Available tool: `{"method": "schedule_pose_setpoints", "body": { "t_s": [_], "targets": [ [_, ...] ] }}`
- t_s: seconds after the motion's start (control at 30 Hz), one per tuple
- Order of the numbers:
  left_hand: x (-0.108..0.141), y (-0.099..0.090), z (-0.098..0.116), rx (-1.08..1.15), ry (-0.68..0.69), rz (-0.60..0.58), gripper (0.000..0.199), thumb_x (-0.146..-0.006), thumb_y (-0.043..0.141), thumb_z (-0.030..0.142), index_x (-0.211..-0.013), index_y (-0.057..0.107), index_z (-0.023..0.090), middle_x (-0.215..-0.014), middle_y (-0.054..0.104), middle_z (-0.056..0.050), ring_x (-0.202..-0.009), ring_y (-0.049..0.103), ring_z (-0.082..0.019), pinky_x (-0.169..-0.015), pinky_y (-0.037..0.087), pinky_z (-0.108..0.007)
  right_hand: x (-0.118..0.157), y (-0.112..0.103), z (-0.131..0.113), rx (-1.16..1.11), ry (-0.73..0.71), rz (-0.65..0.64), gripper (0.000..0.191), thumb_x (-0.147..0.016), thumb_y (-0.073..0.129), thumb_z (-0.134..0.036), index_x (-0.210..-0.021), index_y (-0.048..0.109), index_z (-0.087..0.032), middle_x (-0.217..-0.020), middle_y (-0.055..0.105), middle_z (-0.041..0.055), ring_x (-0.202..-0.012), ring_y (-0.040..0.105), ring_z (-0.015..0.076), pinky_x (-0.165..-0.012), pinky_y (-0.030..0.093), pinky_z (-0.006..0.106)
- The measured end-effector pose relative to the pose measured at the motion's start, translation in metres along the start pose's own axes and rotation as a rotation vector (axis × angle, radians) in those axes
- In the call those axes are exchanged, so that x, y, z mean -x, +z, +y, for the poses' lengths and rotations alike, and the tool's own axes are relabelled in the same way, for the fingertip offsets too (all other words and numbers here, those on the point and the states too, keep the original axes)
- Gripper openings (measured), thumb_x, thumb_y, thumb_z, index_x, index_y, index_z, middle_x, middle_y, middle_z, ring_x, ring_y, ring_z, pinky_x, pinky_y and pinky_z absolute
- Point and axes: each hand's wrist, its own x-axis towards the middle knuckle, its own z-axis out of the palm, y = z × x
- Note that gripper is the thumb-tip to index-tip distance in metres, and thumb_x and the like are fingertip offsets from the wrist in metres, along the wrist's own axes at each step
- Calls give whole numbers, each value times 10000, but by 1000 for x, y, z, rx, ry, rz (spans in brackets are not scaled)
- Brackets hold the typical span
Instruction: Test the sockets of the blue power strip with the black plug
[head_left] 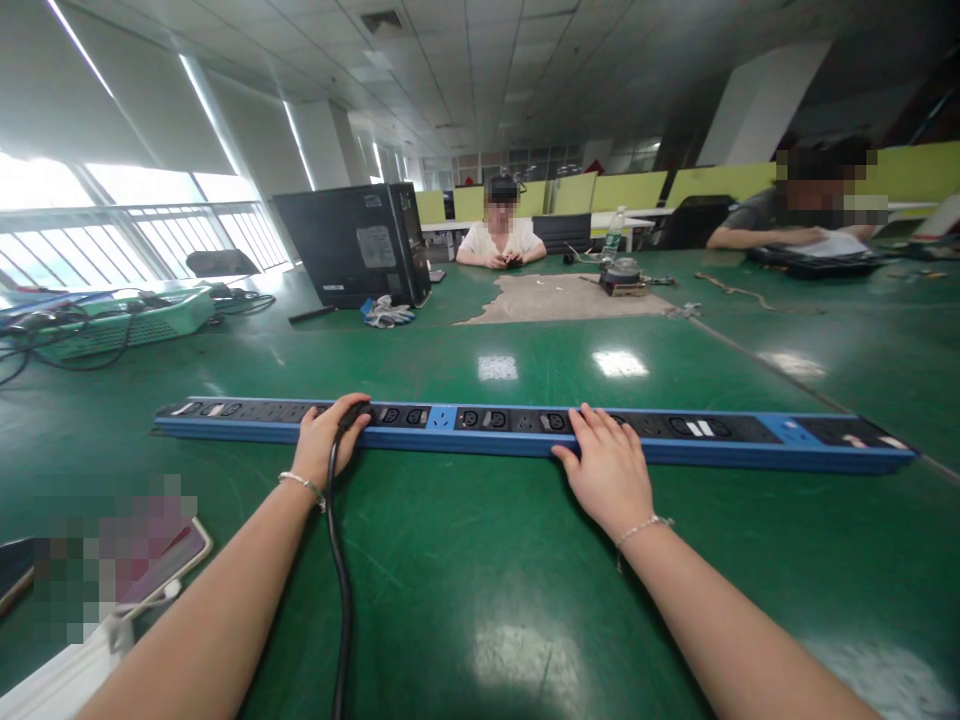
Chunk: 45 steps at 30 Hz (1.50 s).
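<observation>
A long blue and black power strip (499,443) lies across the green table in front of me, its sockets facing up. My left hand (328,437) is closed around a black power plug (355,412) over the left half of the strip. From that plug a black cord (341,570) hangs down toward the bottom of the view. I cannot tell how deep the plug sits in a socket, because my fingers cover that spot. My right hand (609,462) grips the strip right of its middle, fingers across the top and thumb at the near side.
At left are a green basket (142,325) of cables and a phone (169,565) near my left forearm. A black computer case (360,245) stands behind, gloves (388,312) beside it. One person (501,240) sits opposite, another (795,215) at far right. A bottle (615,232) stands farther back.
</observation>
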Motion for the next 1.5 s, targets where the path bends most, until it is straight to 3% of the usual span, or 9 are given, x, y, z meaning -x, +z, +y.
{"method": "schedule_pose_setpoints", "body": {
  "t_s": [0.1,0.17,0.27,0.37,0.47,0.77,1.0,1.13,1.5],
  "targets": [
    [-3,-8,15,194,-73,182,350,-853,431,433,-1115,544,230,-1096,659,-48,-984,607,-204,-914,436,-362,0,0,-1,0,8,-2,465,-880,451,-363,-1275,505,-124,-1357,495,118,-1262,400,257,-1053,244,447],
    [-4,-8,33,276,-31,216,373,-850,446,457,-1129,537,226,-1110,652,-48,-1005,595,-201,-913,436,-354,0,1,-1,0,11,0,464,-878,457,-358,-1277,504,-125,-1362,490,117,-1262,399,255,-1055,240,447],
    [-5,4,67,319,102,15,331,-850,463,415,-1124,545,248,-1134,646,-36,-1032,588,-203,-943,415,-375,0,0,-2,2,17,-3,459,-879,463,-353,-1275,508,-125,-1364,488,114,-1264,398,254,-1060,230,444],
    [-5,20,93,288,121,-166,293,-858,451,346,-1126,536,265,-1135,648,-21,-1055,584,-201,-953,402,-395,0,0,-3,-3,28,-11,467,-876,479,-351,-1279,507,-117,-1363,489,114,-1265,397,256,-1063,226,442],
    [-3,28,105,182,86,-236,276,-860,451,306,-1122,533,283,-1090,671,-6,-1041,597,-202,-971,375,-419,-1,0,-3,-14,35,-13,474,-871,492,-352,-1282,506,-116,-1367,484,114,-1270,392,256,-1067,223,441],
    [5,26,116,11,71,-221,272,-874,454,309,-1128,551,316,-1125,677,0,-1055,599,-207,-1022,299,-461,-1,-2,-3,-48,42,-36,474,-868,493,-346,-1288,502,-127,-1373,477,117,-1281,380,253,-1071,216,443],
    [17,45,101,2,137,-86,302,-901,404,375,-1180,516,348,-1193,645,9,-1091,580,-190,-1080,181,-487,-1,-3,-4,-55,49,-44,479,-864,493,-347,-1292,499,-132,-1378,472,114,-1292,368,249,-1075,210,441],
    [18,45,101,-34,151,-77,305,-906,390,401,-1186,504,365,-1181,652,10,-1068,595,-195,-1090,103,-536,-2,-5,-5,-57,56,-66,498,-857,501,-355,-1298,495,-126,-1387,461,113,-1299,357,250,-1080,201,439],
    [16,31,112,-66,109,-130,303,-893,395,433,-1148,534,349,-1090,693,6,-1014,623,-205,-1077,161,-554,-1,-5,-5,-40,54,-63,493,-859,484,-366,-1291,504,-130,-1393,456,103,-1294,364,251,-1084,195,439]
  ]
}}
